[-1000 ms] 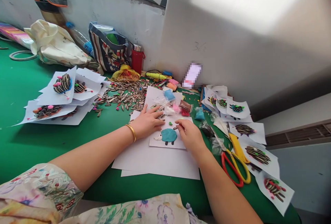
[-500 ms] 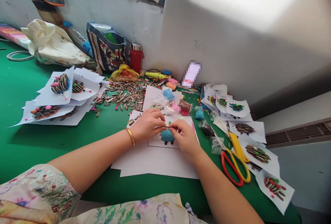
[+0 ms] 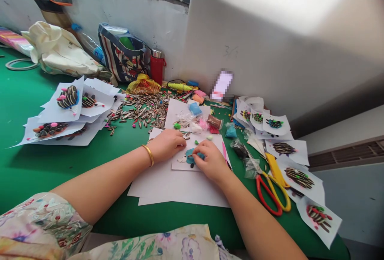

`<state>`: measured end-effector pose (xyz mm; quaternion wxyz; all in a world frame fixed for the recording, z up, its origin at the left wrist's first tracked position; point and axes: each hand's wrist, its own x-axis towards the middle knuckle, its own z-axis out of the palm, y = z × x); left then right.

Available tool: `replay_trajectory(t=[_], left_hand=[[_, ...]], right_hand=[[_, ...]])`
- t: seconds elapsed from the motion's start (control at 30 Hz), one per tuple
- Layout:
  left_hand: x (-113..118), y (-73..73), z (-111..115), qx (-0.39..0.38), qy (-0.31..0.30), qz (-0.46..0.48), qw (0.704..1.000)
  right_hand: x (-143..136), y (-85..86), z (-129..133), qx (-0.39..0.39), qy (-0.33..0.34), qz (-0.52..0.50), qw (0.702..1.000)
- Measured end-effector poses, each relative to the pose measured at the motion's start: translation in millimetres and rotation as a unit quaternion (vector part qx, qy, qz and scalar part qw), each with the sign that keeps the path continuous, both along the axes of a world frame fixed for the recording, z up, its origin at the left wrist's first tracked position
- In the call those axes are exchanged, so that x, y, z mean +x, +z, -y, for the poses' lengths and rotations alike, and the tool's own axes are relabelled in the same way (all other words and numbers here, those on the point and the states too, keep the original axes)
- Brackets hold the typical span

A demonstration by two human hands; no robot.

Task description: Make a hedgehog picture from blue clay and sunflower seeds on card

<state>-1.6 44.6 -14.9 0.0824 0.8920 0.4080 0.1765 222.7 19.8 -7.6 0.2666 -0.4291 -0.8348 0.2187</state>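
Note:
My right hand (image 3: 211, 159) pinches a striped sunflower seed (image 3: 191, 155) at its fingertips, touching a blue clay hedgehog shape (image 3: 189, 159). That shape has a pale snout and dark feet and lies on a small white card (image 3: 180, 167); my fingers cover part of it. My left hand (image 3: 167, 145) rests just left of the card with its fingers curled together. Whatever its fingertips may hold is hidden. Beyond it lie a few loose seeds (image 3: 187, 135) and a green clay lump (image 3: 177, 126). Larger white sheets (image 3: 180, 188) spread beneath both hands.
A heap of sunflower seeds (image 3: 144, 110) lies at the back. Clay packets (image 3: 214, 122) sit behind the card. Scissors (image 3: 271, 194) with red and yellow handles lie at right. Hedgehog cards are piled left (image 3: 67, 112) and right (image 3: 300, 176). A red bottle (image 3: 157, 68) stands by the wall.
My hands, which met over the hedgehog at a seed, have parted. The left moved slightly left and curled; the right brought the seed down onto the blue clay.

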Motion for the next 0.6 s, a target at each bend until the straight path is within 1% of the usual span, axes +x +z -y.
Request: replay_trajectory(t=[0.37,0.6], left_hand=[[1.4,2.6,1.5,-0.008,0.006,-0.004,1.000],[2.3,4.3,1.9,-0.014,0.014,-0.016,1.000]], right_hand=[[-1.3,1.1,0.8,0.061,0.035,0.091,0.993],[-5.6,5.9,4.7,0.099,0.038,0.141,0.984]])
